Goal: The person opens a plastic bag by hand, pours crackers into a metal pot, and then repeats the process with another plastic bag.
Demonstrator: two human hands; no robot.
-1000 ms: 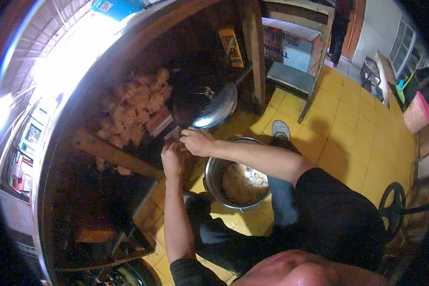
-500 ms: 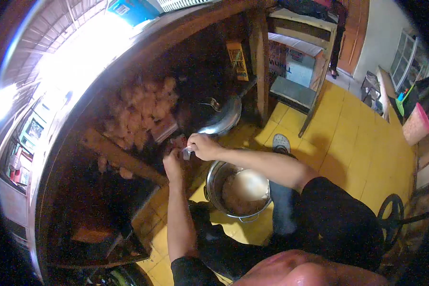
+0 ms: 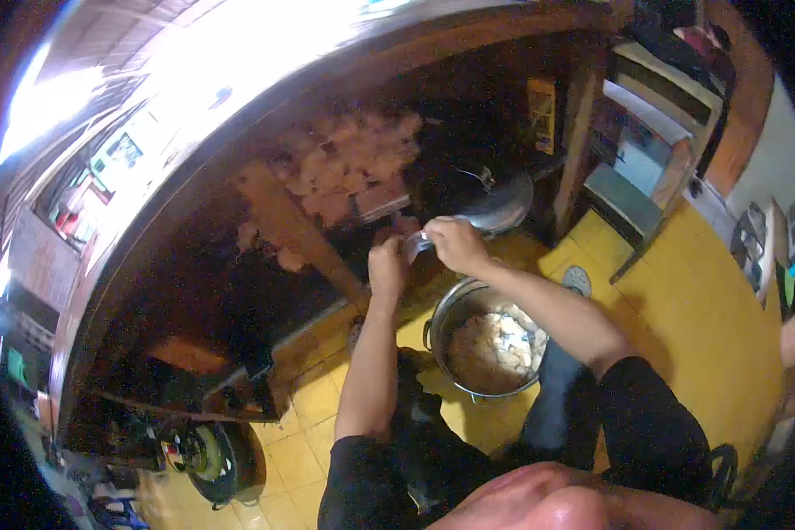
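My left hand (image 3: 389, 265) and my right hand (image 3: 455, 245) are close together in front of the low shelf, fingers closed. Between them they grip a small clear plastic packet (image 3: 417, 244); its contents are too small to make out. Below my right forearm, a metal pot (image 3: 436, 320) with side handles stands on the floor between my legs. Pale, chunky pieces (image 3: 512, 343) lie inside it, brightly lit on one side. Just beyond my right hand is a shiny round metal pan (image 3: 508, 205), partly in shadow.
A pile of brownish-orange chunks (image 3: 353, 168) lies under the wooden counter (image 3: 327, 75). A yellow box (image 3: 541, 115) stands near the counter's leg. To the right is a wooden chair (image 3: 625, 201). A green, rounded object (image 3: 205, 455) sits at lower left on the yellow tiled floor (image 3: 671, 309).
My view has swung, so the scene sits farther right and more of the lower left shows. Both hands stay on the plastic packet, slightly farther apart. The pot's contents look sharper.
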